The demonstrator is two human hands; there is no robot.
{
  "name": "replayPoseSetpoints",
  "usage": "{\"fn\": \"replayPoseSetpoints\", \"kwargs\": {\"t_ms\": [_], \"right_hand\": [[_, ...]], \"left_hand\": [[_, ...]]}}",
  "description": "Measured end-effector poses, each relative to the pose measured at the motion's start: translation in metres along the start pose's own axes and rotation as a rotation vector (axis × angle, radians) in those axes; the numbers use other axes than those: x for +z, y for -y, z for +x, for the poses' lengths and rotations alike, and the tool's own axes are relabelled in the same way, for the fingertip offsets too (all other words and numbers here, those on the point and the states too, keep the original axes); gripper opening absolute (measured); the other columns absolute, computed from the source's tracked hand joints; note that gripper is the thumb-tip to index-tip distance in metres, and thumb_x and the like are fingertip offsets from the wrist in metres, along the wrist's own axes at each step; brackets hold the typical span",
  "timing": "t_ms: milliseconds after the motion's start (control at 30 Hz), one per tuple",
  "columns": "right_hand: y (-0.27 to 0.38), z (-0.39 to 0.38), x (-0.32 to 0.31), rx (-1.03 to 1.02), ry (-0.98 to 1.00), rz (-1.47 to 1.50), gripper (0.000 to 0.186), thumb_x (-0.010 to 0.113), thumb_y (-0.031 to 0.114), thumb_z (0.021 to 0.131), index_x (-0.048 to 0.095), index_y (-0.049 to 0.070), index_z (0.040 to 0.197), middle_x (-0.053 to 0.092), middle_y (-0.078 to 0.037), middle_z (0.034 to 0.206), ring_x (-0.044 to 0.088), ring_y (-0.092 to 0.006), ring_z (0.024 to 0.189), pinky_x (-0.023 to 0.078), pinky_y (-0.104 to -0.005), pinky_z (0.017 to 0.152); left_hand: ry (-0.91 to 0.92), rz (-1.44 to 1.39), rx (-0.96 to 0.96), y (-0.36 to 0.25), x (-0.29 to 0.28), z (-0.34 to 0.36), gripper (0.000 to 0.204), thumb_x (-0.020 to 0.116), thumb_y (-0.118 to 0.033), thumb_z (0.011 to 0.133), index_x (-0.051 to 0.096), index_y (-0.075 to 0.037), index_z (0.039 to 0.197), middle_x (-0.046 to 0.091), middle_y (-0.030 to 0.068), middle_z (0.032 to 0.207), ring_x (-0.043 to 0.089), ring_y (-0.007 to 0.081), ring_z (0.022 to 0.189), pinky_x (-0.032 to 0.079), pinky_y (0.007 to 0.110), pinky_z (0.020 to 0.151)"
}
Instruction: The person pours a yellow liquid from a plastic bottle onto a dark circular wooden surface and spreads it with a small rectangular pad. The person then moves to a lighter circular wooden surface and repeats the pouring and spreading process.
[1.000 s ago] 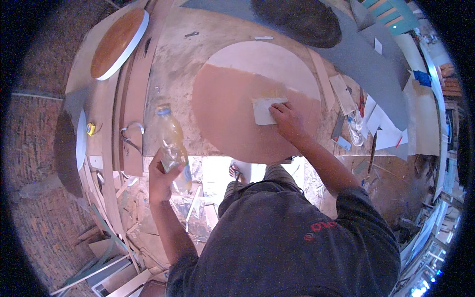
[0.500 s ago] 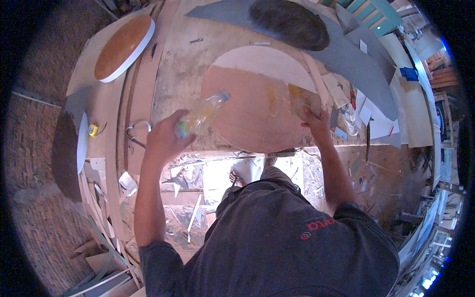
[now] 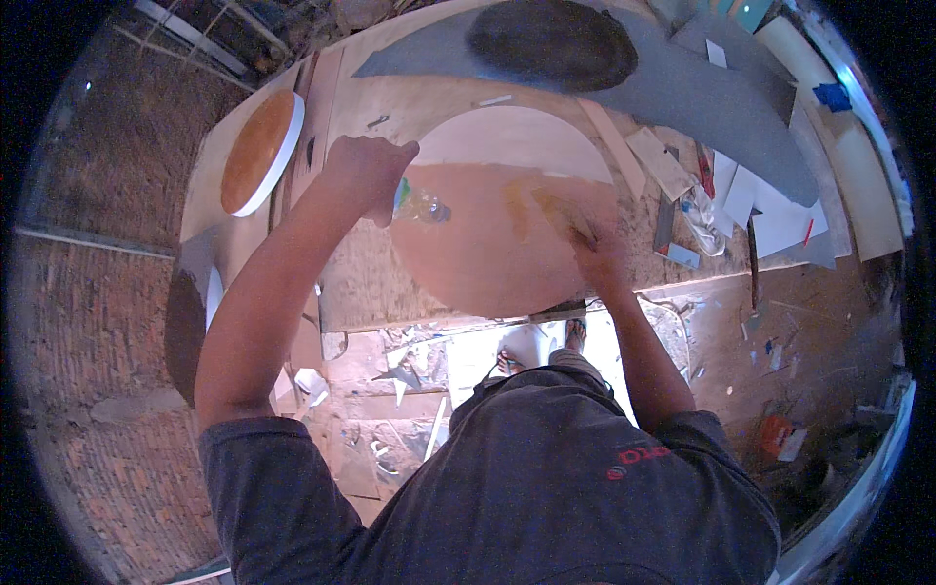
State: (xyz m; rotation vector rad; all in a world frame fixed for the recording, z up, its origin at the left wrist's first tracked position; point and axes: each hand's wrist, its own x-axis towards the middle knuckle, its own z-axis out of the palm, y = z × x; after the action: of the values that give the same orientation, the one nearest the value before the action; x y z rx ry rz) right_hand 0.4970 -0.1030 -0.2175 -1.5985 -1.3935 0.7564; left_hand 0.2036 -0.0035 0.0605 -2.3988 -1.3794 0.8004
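Observation:
A round board (image 3: 478, 273) lies on the workbench in front of me, pale across its far part and pinkish brown nearer me. My left hand (image 3: 369, 174) is closed around a clear plastic bottle (image 3: 425, 206), tipped over with its neck toward the middle of the board. Most of the bottle is hidden behind my fingers. At the board's right side, my right hand (image 3: 602, 255) grips a thin flat spreader (image 3: 567, 214), its blade low over or on the surface; contact is hard to tell. Beside the blade, a yellowish wet streak (image 3: 518, 210) marks the board.
A brown disc with a white edge (image 3: 261, 156) rests at the far left. Behind the board are a grey sheet (image 3: 419, 57) and a dark oval piece (image 3: 551, 44). Offcuts, a crumpled plastic bag (image 3: 700, 219) and red-handled tool (image 3: 704, 168) lie right. Scraps litter the floor.
My left hand has moved up and away from me, turning the bottle so its neck points right and slightly down. My right hand with the spreader has shifted slightly left and nearer me.

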Motion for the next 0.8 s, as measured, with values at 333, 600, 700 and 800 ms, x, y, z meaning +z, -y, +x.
{"fn": "replayPoseSetpoints", "kwargs": {"t_ms": [333,600,700,800], "right_hand": [[0.007,0.019,-0.044,0.141,0.149,0.154,0.033,0.072,0.022,0.094,0.07,0.002,0.121,0.073,-0.019,0.104,0.07,-0.0312,0.098,0.053,-0.0425,0.085],[-0.015,0.033,-0.056,-0.104,0.044,0.092,0.034,0.071,0.023,0.096,0.07,0.002,0.123,0.074,-0.016,0.093,0.069,-0.024,0.082,0.054,-0.0394,0.073],[-0.016,0.041,-0.063,0.045,0.17,0.116,0.039,0.07,0.022,0.094,0.065,0.004,0.129,0.069,-0.019,0.112,0.065,-0.035,0.101,0.051,-0.045,0.087],[-0.014,0.039,-0.064,-0.08,0.069,0.21,0.036,0.071,0.024,0.097,0.068,0.002,0.125,0.067,-0.01,0.083,0.062,-0.019,0.071,0.05,-0.0358,0.065]], "left_hand": [[0.088,-0.106,-0.009,-0.017,-0.075,0.046,0.058,0.089,-0.023,0.056,0.071,-0.011,0.11,0.072,0.0147,0.108,0.07,0.034,0.107,0.057,0.046,0.086],[-0.155,-0.328,0.052,-0.01,-0.077,0.054,0.057,0.09,-0.019,0.057,0.068,-0.005,0.108,0.07,0.0182,0.109,0.068,0.0377,0.107,0.055,0.046,0.092],[-0.179,-0.497,-0.027,-0.016,-0.085,0.048,0.055,0.092,-0.016,0.058,0.067,-0.004,0.106,0.07,0.0184,0.107,0.068,0.0374,0.106,0.054,0.046,0.092],[-0.304,-0.558,-0.022,-0.013,-0.072,0.038,0.059,0.094,-0.017,0.057,0.067,-0.004,0.108,0.07,0.0185,0.11,0.068,0.0365,0.106,0.054,0.044,0.093]]}}
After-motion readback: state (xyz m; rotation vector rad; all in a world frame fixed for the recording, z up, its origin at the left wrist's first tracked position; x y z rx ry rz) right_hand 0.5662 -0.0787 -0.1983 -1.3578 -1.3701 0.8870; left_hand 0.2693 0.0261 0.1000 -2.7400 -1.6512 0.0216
